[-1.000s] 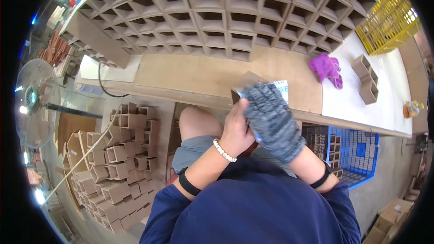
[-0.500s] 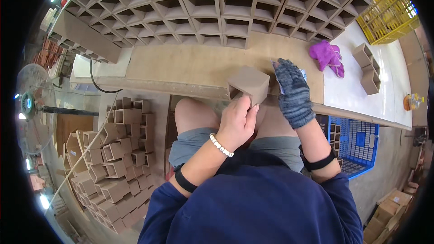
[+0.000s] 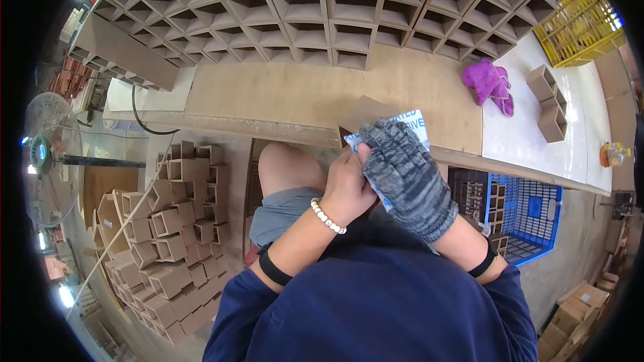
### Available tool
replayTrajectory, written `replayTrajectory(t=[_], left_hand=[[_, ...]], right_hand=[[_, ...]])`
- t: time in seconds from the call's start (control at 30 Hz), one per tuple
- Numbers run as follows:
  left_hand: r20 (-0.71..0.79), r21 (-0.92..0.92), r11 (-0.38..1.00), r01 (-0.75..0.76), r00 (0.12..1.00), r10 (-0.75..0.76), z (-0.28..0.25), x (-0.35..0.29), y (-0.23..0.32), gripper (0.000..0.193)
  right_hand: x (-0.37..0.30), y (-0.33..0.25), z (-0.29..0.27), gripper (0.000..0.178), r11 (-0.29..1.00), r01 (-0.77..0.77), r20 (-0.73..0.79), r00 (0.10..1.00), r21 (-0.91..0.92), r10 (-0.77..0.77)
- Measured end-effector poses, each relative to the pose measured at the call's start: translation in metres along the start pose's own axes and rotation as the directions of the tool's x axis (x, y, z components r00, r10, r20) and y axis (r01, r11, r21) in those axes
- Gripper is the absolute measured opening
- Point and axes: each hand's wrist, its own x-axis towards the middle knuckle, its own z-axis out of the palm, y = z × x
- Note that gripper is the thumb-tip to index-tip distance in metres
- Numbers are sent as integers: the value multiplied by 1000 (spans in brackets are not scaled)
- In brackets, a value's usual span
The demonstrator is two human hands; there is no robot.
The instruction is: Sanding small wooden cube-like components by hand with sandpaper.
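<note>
**Two hands joined over one brown box**

Several small boxes (image 3: 497, 202) are held in the blue plastic crate (image 3: 534, 208) below the right part of the bench (image 3: 268, 94); the contents of the yellow crate (image 3: 589, 55) cannot be made out. Dark square hollows are shown by the wall of boxes (image 3: 308, 33) stacked in rows along the back.

The brown box (image 3: 365, 110) is located at the bench's front edge, just beyond the hands and mostly covered by them. It is clasped at its near end by the bare left hand (image 3: 349, 184), whose fingertips are hidden. The right hand (image 3: 408, 175) is laid beside it from the right, its fingers folded over a printed sheet (image 3: 412, 122), which is gripped close against the box.

The right hand is covered by ribbed grey knit; the sheet is white and blue, its corners left jutting out. A soft purple cloth (image 3: 486, 84) is crumpled near two smooth, square-mouthed boxes (image 3: 551, 108). Angular boxes are piled unevenly on the floor (image 3: 238, 228) at left.
</note>
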Motion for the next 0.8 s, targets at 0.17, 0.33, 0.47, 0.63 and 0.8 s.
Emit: replayTrajectory(t=[0.17, 0.33, 0.47, 0.63, 0.8], left_hand=[[92, 77, 996, 42, 995, -49, -1, 2, 8, 13], [-73, -4, 995, -101, 992, 100, 3, 0, 1, 12], [89, 106, 994, 0, 996, -10, -4, 3, 10, 12], [-40, 13, 1000, -24, 999, 24, 2, -1, 2, 11], [88, 104, 994, 19, 996, -28, -3, 5, 12, 10]], right_hand=[[-18, 51, 20, 45, 973, -194, -152, 973, -123, 175], [-3, -3, 5, 42, 1000, 6, 34, 999, 16, -7], [-10, 65, 18, 40, 934, -299, -76, 954, -193, 290], [-2, -4, -2, 36, 999, -21, 26, 999, -26, 21], [-10, 61, 18, 37, 937, -236, -108, 971, -256, 215]])
